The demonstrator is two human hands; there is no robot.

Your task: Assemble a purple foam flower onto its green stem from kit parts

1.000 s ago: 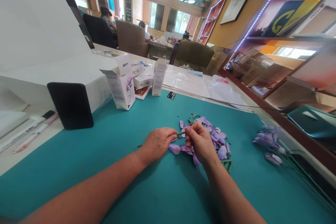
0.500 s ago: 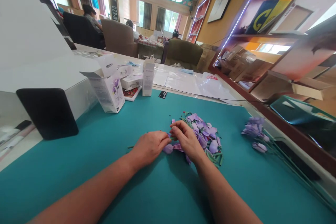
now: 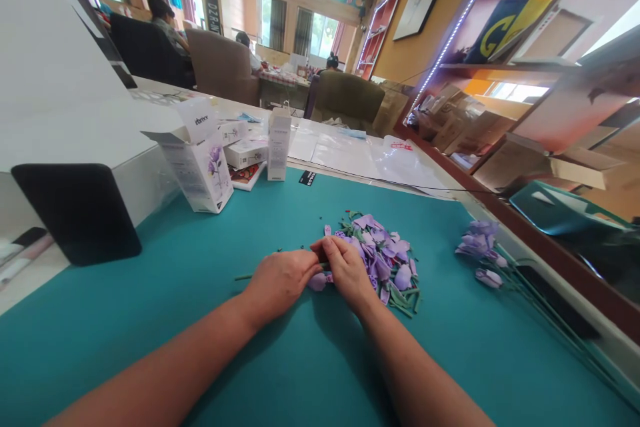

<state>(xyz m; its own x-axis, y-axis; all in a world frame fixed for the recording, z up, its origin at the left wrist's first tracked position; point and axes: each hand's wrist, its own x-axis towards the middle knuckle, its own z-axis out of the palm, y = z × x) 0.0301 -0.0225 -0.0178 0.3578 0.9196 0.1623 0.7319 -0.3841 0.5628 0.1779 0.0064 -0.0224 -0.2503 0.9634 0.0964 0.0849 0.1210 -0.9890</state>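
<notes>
My left hand (image 3: 281,281) is closed around a thin green flower stem (image 3: 243,277), whose bare end sticks out to the left of the fist. Fingertip to fingertip with it, my right hand (image 3: 345,270) pinches at the stem's other end; the fingers hide most of what is there. Under the hands lies a loose lilac petal piece (image 3: 317,281). Right beside my right hand is a heap of lilac petals and green stem pieces (image 3: 383,257), partly covered by that hand.
Assembled lilac flowers (image 3: 479,243) with long stems lie at the right of the teal mat (image 3: 200,360). An opened white box (image 3: 197,167), a narrow white box (image 3: 279,145) and a small black card (image 3: 307,178) are at the back. A black panel (image 3: 75,213) stands at left.
My right hand has shifted slightly left and closed in against my left fingertips. More of the stem now shows left of my left hand. The whole view has moved a little.
</notes>
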